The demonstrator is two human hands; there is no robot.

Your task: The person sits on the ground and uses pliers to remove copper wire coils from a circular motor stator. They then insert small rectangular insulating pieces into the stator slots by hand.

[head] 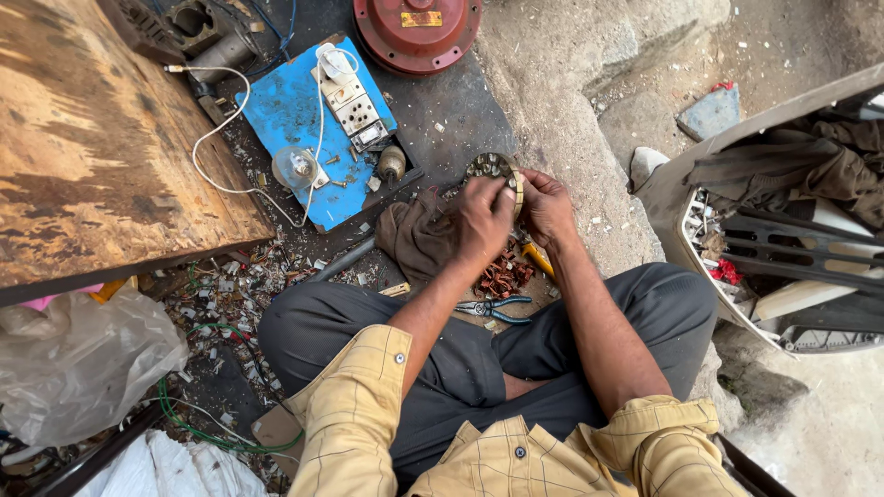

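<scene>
Dirty concrete floor, person seated cross-legged on it. Both hands grip a round slotted metal motor core, held upright over the lap: left hand closed on its near face, right hand wrapped round the right rim to steady it. Pile of stripped copper wire and blue-handled pliers lie directly beneath. Brown rag just left; blue switchboard panel beyond; wooden board crowds the left edge.

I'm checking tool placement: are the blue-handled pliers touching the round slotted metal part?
Apart. The head view shows the pliers lying low on the ground between the knees, while the round slotted part is held up in both hands, with copper scraps between.
</scene>
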